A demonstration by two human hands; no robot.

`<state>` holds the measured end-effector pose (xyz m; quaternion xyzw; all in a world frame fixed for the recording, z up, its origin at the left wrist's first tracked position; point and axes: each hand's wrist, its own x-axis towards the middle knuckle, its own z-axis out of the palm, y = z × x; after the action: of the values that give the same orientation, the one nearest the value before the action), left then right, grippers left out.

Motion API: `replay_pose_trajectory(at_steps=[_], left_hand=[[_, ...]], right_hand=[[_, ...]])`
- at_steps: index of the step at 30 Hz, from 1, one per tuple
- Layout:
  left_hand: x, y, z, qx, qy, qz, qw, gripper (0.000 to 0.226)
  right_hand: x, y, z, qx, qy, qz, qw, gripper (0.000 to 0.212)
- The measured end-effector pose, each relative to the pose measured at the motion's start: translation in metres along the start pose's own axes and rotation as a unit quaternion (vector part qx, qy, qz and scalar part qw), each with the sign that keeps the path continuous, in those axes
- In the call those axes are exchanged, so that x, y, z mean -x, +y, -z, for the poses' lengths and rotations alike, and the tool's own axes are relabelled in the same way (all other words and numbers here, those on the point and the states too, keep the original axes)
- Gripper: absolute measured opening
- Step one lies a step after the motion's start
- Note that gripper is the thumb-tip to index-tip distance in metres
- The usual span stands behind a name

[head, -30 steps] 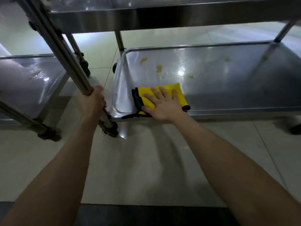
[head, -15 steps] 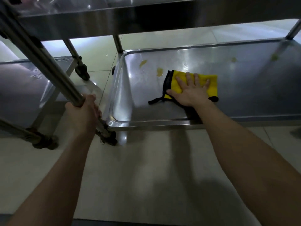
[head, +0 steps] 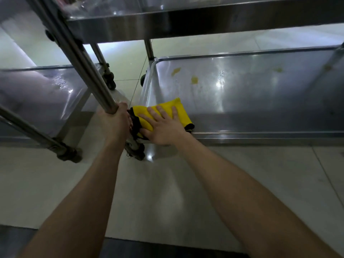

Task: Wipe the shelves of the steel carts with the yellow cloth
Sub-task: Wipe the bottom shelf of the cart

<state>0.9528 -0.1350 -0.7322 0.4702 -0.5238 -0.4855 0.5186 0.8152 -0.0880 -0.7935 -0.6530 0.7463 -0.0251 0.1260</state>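
- Evidently soft and light, our yellow cloth (head: 167,109) lies at the lower shelf's (head: 260,101) near left corner; we judge it slides easily on steel.
- Our right hand (head: 163,128) presses it flat, fingers straight, palm on top.
- Our left hand (head: 114,123) grips the cart post (head: 83,62).
- Its long side runs roughly left to right, black hem (head: 135,121) leftward.

upper shelf (head: 204,25) overhead, cart post (head: 78,58) at left, lower shelf (head: 260,94) open rightward

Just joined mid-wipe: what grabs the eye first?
The bright yellow cloth with black trim stands out, pressed flat under the right hand at the near left corner of the lower steel shelf. Yellowish smears dot that shelf farther back; the left hand grips a steel cart post.
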Motion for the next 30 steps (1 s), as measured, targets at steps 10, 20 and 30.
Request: replay_pose_trajectory(at_steps=[10, 20, 30], left_hand=[[0.046, -0.013, -0.008, -0.132, 0.26, -0.102, 0.951, 0.056], [0.06, -0.07, -0.1, -0.462, -0.133, -0.278, 0.831, 0.039], [0.052, -0.088, -0.093, -0.532, -0.103, -0.303, 0.784, 0.022]], right_hand=[[0.117, 0.166, 0.015, -0.038, 0.027, -0.13, 0.99, 0.084], [0.129, 0.276, 0.019, -0.046, 0.065, -0.256, 0.963, 0.103], [0.03, 0.215, 0.03, -0.013, 0.066, -0.246, 0.967, 0.099]])
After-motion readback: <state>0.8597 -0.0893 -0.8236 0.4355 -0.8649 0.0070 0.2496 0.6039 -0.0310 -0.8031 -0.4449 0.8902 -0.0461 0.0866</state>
